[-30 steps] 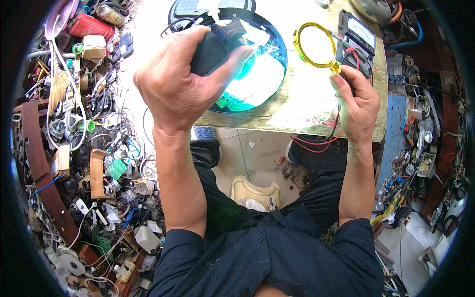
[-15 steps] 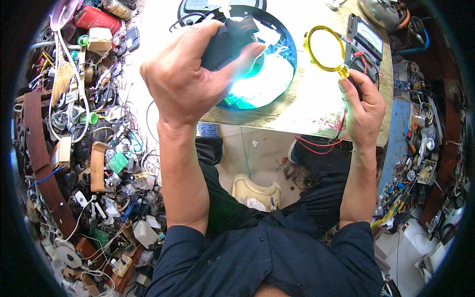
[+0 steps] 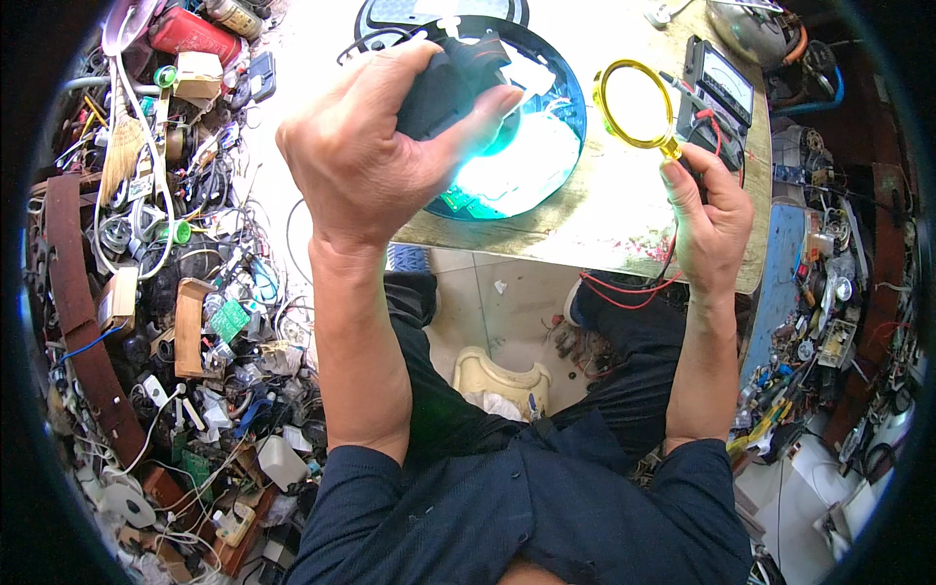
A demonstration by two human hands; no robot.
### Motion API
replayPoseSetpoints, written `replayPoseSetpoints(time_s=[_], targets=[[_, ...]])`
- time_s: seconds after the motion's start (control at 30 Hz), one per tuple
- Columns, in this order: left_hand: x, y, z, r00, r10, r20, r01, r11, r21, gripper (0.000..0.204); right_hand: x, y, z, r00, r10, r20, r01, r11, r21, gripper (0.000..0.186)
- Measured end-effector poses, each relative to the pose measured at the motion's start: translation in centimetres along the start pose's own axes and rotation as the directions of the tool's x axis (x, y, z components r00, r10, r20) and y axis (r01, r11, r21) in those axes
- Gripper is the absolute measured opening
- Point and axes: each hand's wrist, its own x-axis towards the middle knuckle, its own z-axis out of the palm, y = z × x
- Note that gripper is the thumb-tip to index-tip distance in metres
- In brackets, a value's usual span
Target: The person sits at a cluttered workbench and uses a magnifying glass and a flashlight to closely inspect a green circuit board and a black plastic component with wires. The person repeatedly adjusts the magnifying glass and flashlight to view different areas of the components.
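Observation:
My left hand (image 3: 356,161) grips a black blocky lamp (image 3: 441,97) from the side, thumb and fingers around it. Bright bluish light glares under the lamp onto an open round dark housing (image 3: 575,122), and washes out much of its inside. A strip of green circuit board (image 3: 460,204) shows near the housing's front edge. To the right, my right hand (image 3: 714,219) pinches the short handle of a gold-rimmed magnifying glass (image 3: 671,150) between thumb and fingers. The lens is raised above the table, apart from the housing.
An analog multimeter (image 3: 723,80) with red and black leads (image 3: 624,302) lies at the table's right; the leads hang over the front edge. Behind the housing lies a dark round-edged part (image 3: 390,12). Heaped cables and parts (image 3: 219,322) crowd the left, and more clutter (image 3: 809,322) the right.
The magnifying glass and my right hand have shifted slightly left and a little down. My left hand keeps the lamp in nearly the same place.

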Motion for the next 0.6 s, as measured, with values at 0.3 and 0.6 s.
replayPoseSetpoints(time_s=[0.3,0.6], targets=[[0.12,0.02,-0.27,1.000,-0.015,0.013,0.015,1.000,0.007,0.045,0.12,-0.12,0.19,1.000,-0.010,0.002,0.010,0.999,-0.051,0.021],[0.36,0.32,-0.58,1.000,-0.005,0.031,0.004,1.000,0.002,0.047,0.15,-0.21,0.39,0.999,-0.044,0.016,0.045,0.998,-0.045,0.020]])
